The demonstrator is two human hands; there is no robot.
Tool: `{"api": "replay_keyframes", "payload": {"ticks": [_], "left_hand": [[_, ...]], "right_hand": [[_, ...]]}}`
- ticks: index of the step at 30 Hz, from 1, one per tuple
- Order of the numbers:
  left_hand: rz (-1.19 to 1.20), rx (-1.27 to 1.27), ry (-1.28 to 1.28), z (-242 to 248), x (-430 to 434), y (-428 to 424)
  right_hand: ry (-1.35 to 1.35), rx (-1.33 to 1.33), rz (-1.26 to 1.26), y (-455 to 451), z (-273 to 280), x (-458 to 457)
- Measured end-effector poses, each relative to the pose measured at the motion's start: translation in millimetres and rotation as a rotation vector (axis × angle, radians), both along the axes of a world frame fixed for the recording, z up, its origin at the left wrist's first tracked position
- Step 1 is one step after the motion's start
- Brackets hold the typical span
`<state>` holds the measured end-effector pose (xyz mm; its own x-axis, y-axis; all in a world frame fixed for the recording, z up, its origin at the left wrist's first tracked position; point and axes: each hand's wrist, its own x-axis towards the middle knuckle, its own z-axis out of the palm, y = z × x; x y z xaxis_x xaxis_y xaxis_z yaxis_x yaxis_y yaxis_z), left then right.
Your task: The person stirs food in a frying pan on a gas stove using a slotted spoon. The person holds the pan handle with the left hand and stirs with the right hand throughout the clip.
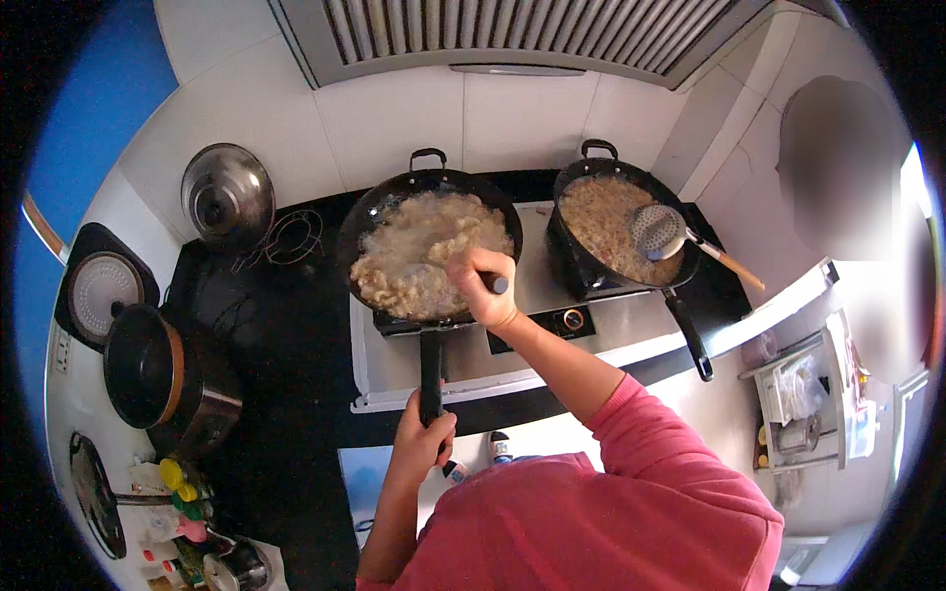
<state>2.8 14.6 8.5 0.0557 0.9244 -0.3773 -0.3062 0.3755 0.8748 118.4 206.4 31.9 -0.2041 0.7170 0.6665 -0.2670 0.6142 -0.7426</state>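
My left hand (pixel 423 437) grips the long black handle (pixel 431 377) of a dark wok (pixel 356 244) on the left burner. Over the wok's right side, my right hand (pixel 482 284) is closed around the dark handle of a utensil (pixel 494 283); its working end is not clearly visible. Pale, lumpy food (pixel 414 255) fills much of the wok, with some liquid and steam about it. On the right burner a second black pan (pixel 565 236) holds brownish, finely lumpy food (pixel 602 221). A perforated metal skimmer (pixel 658 231) with a wooden handle rests in that pan, its handle over the rim.
A metal lid (pixel 228 193) leans on the tiled wall beside a wire rack (pixel 294 236). Left stand an open dark pot cooker (pixel 144 367) and bottles with coloured caps (pixel 177 480). A range hood (pixel 502 37) hangs above. A blurred person (pixel 842 170) is at the right.
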Motion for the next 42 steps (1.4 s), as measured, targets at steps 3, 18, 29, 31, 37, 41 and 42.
{"api": "replay_keyframes", "payload": {"ticks": [3,18,29,31,37,41,42], "left_hand": [[0.007,0.008,0.0,-0.7,1.0,-0.8],[-0.02,0.097,-0.021,-10.2,-1.1,-2.9],[-0.002,0.075,-0.018,-14.5,-2.3,-1.9],[-0.006,0.069,-0.039,-12.5,-1.2,-0.9],[0.001,0.045,-0.02,-4.7,-0.2,-1.4],[-0.015,0.047,-0.007,-6.1,-0.6,-1.4],[-0.014,0.039,0.002,-4.3,-0.5,-1.3]], "right_hand": [[-0.036,0.001,0.007,-0.8,17.9,2.9],[-0.381,-0.416,0.234,70.0,209.3,-21.8],[-0.424,-0.667,0.243,97.9,176.3,-40.3],[-0.261,-0.677,0.161,98.5,156.6,-38.2],[0.085,-0.615,0.004,108.0,134.5,-36.3],[0.212,-0.542,-0.015,121.8,128.5,-25.7],[0.231,-0.521,-0.022,121.6,132.0,-26.0]]}}
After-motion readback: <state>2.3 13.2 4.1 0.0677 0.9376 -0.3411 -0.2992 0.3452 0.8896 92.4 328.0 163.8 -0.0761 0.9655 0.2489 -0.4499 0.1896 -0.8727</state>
